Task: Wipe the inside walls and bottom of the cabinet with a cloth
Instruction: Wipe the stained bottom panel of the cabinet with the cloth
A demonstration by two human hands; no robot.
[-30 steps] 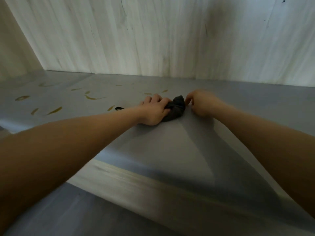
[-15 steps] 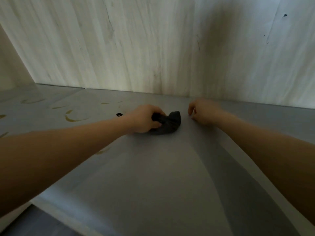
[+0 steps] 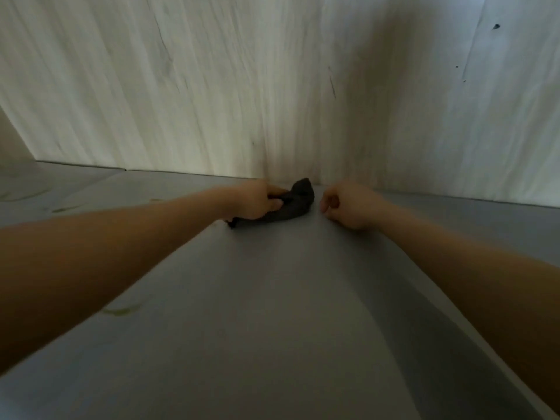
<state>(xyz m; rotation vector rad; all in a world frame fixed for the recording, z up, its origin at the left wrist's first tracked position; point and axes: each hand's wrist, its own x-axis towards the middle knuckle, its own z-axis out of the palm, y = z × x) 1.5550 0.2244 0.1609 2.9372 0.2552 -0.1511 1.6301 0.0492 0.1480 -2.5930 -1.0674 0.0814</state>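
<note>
While the left hand (image 3: 257, 201) grips the crumpled dark grey cloth (image 3: 291, 204) on the grey cabinet floor (image 3: 272, 313), at the pale wood-grain back wall (image 3: 272, 86), my right hand (image 3: 348, 207) rests curled and empty, just right. I judge floor-wiping underway; next, sweep along that far edge.

Cabinet interior: pale wood-grain back wall (image 3: 212, 86), grey bottom (image 3: 272, 298).

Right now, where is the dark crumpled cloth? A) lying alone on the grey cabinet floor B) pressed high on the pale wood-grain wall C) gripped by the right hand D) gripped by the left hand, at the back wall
D: the left hand grips the dark crumpled cloth on the grey cabinet floor, at the foot of the pale wood-grain back wall.
</note>
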